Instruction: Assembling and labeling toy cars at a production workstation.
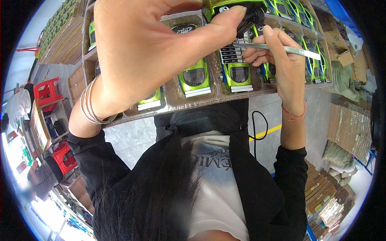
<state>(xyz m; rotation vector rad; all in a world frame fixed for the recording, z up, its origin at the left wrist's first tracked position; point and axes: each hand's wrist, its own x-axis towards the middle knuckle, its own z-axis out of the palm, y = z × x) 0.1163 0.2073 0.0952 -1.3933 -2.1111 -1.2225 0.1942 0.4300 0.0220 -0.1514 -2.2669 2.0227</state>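
My left hand [161, 44] is closed around a bright green toy car [219, 7], held up at the top edge of the view. The thumb presses beside a black part of the car [252, 17]. My right hand [281, 54] pinches metal tweezers [302, 51], their tips pointing left. Close to the tips is a small sheet with black and white stripes [233, 55], lying over another green toy car [238, 76]. A clear plastic tray [213, 99] below my hands has several green and black toy cars in its compartments.
Stacked trays of green cars [60, 36] rise at the far left. Red stools [47, 91] and seated people are at the left. Piled flattened cardboard [348, 124] and an open carton [337, 44] stand at the right. A black cable [255, 132] hangs above the tiled floor.
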